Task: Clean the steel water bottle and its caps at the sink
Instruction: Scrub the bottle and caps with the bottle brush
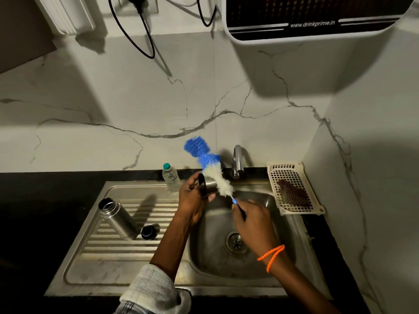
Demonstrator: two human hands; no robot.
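Note:
The open steel water bottle (pixel 118 218) stands on the ribbed drainboard at the left, with a small dark cap (pixel 148 232) beside its base. Above the basin my left hand (pixel 192 198) grips a steel cap with a black rim (pixel 207 185). My right hand (pixel 251 219) holds the thin handle of a long bottle brush (pixel 209 165). Its white and blue bristles slant up and to the left, past the cap, outside it.
The steel sink basin (pixel 267 257) with its drain (pixel 235 242) lies under my hands. The tap (pixel 237 160) stands behind it. A small plastic bottle with a teal lid (pixel 171 177) stands at the back edge. A white basket with a dark scrubber (pixel 292 189) sits at the right.

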